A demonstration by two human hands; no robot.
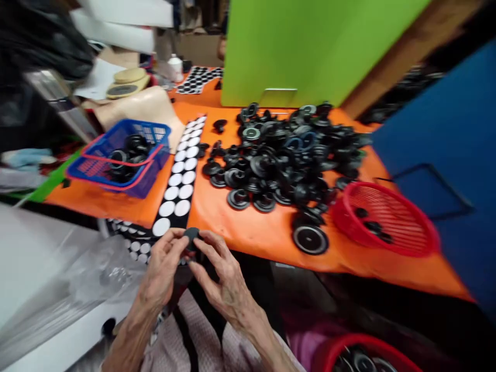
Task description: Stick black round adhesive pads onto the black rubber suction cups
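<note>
Close to the table's front edge, my left hand (163, 263) and my right hand (222, 279) come together with bent fingers around a small dark round disc (191, 237). Both hands touch it, and their fingers cover part of its rim and underside. Just beyond it lies a black strip with rows of white round stickers (181, 194), which hangs over the table edge. To the right spreads a big heap of black round knob-like parts (267, 160). One larger black part with a light ring (310, 238) rests at the heap's near side.
A blue basket (155, 170) with black parts stands at left on the orange table (232, 227). At right is a red basket (411, 222) holding a few parts; another red basket (329, 356) sits below. Green (302, 46) and blue panels (437, 134) border the back and right.
</note>
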